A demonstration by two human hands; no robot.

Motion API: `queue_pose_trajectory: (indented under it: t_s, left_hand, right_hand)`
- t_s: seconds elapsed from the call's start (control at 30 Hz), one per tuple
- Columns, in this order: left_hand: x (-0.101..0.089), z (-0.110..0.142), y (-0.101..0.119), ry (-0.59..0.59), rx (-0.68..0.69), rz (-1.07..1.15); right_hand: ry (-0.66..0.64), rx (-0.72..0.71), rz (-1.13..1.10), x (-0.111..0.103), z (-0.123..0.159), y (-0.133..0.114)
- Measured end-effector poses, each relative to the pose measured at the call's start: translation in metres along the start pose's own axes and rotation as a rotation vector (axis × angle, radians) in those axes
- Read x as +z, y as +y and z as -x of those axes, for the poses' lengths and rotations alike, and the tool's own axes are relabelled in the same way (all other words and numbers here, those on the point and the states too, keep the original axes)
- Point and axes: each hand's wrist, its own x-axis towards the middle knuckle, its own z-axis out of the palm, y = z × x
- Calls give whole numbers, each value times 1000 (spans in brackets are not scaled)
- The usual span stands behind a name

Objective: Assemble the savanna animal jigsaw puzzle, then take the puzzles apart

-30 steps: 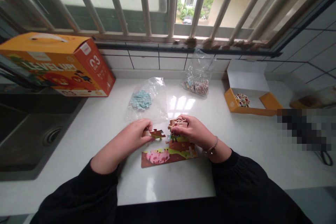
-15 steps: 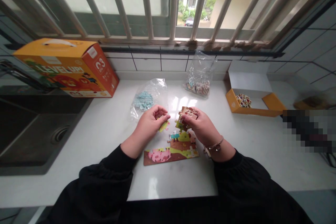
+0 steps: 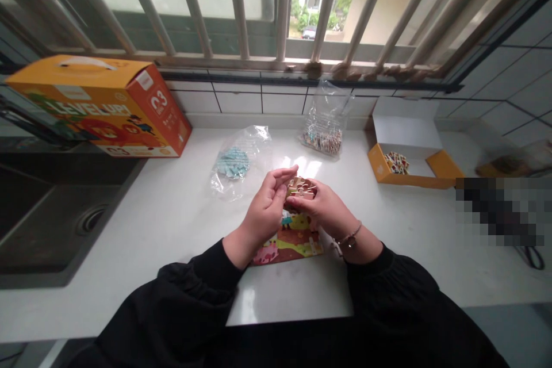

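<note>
A stack of jigsaw pieces (image 3: 302, 188) is pinched in my right hand (image 3: 321, 202), its thumb across the near side. My left hand (image 3: 268, 202) presses against the left side of the same stack, fingers long and close together, thumb bent in. Its palm side is mostly hidden, so a separate piece there cannot be made out. Directly below both hands lies a partly joined jigsaw (image 3: 295, 244) with a pink animal, brown ground and yellow-green patches. My left hand and wrist cover its left part. A loose piece (image 3: 336, 248) shows beside my right wrist.
Behind the hands lie a clear bag with light blue pieces (image 3: 233, 162) and an upright bag of pieces (image 3: 323, 141). An open yellow box (image 3: 414, 178) holds more pieces at right. A large orange carton (image 3: 107, 109) stands beside the sink (image 3: 47, 213) at left.
My left hand has moved right, from holding a yellow-green piece apart to meeting the stack in my right hand. The stack has tilted and shifted slightly lower.
</note>
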Motion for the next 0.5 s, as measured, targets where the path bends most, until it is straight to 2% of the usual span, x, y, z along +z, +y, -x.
queue_pose_trajectory:
  t_s: [0.1, 0.17, 0.23, 0.3, 0.4, 0.5]
  left_hand:
    - [-14, 6, 11, -93, 53, -294]
    - [-23, 10, 17, -274, 45, -585]
    - [-28, 15, 21, -461, 27, -833]
    - [-27, 20, 21, -574, 12, -1012]
    - [-21, 24, 21, -649, -14, -1118]
    - [-18, 25, 22, -644, -45, -1108]
  right_hand:
    - [96, -11, 51, -28, 6, -17]
    - [128, -3, 157, -55, 16, -29]
    - [49, 69, 342, -84, 31, -37]
    - [-20, 120, 537, -105, 49, -39]
    - [-123, 220, 695, -116, 71, -31]
    - [-126, 230, 868, -105, 79, -21]
